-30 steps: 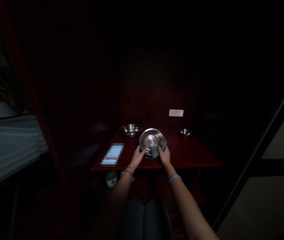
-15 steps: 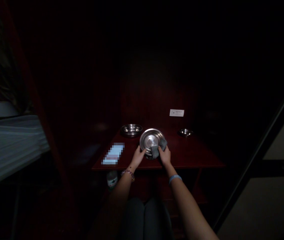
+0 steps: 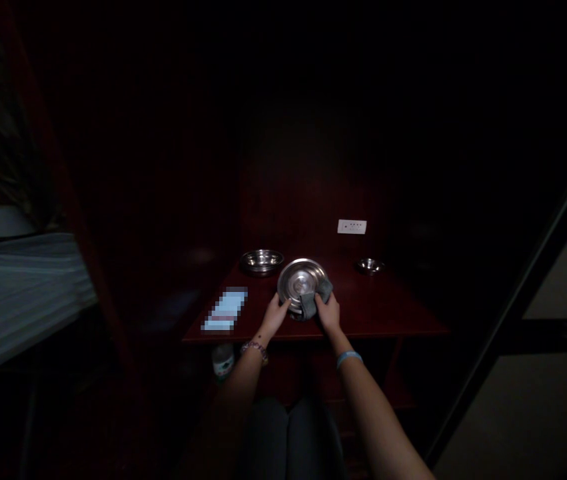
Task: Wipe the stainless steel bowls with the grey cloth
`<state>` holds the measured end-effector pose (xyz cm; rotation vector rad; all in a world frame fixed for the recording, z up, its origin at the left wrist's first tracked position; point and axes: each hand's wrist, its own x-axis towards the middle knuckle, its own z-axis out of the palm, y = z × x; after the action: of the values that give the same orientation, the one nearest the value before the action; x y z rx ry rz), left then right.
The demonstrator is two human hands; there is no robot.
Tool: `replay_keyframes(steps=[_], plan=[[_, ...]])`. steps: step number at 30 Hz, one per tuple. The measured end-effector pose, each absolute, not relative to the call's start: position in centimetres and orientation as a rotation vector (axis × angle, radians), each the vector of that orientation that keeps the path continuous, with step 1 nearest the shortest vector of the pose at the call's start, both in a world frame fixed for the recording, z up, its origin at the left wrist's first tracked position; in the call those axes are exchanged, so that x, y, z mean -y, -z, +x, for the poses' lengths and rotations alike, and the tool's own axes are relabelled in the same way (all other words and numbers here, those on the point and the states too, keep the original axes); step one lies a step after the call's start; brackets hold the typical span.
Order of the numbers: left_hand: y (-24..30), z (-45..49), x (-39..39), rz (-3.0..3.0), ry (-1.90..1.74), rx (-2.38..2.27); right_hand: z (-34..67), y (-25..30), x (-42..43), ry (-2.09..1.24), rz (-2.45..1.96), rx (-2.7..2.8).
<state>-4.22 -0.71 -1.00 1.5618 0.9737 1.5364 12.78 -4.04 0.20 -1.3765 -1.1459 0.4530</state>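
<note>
So this stainless plate [image 3: 299,280] is tilted up near the front edge of a dark red table [image 3: 388,307], left hand [image 3: 274,317] clasping its rim, right hand [image 3: 327,313] pinching a grey cloth [image 3: 316,297] against it. A steel bowl [image 3: 262,261] sits just behind on the left, a smaller steel bowl [image 3: 370,265] well off to the right, and a pixelated rectangle [image 3: 224,309] lies left of the hands.

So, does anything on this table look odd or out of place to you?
Only the flat object on the table: it is pixelated, so it cannot be identified. The steel plate held by the left hand and right hand looks normal.
</note>
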Motion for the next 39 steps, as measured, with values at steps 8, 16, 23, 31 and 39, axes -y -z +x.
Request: replay_keyframes(steps=[8, 16, 23, 31, 39], plan=[[1.0, -4.2, 0.7, 1.54, -1.537, -0.993, 12.7, -0.1, 4.0, -0.435, -1.362, 1.142], [-0.4, -3.9, 1.9, 1.454, -1.555, -0.964, 12.4, -0.1, 4.2, -0.342, -1.467, 1.104], [-0.6, -4.3, 2.1, 1.34, -1.62, -1.096, 12.7, 0.1, 3.7, -0.426, -1.393, 1.202], [-0.1, -3.9, 1.5, 1.488, -1.606, -1.023, 12.9, 0.0, 3.8, -0.414, -1.409, 1.181], [0.5, -3.5, 1.8, 1.659, -1.601, -0.926, 12.7, -0.4, 4.2, -0.365, -1.431, 1.093]])
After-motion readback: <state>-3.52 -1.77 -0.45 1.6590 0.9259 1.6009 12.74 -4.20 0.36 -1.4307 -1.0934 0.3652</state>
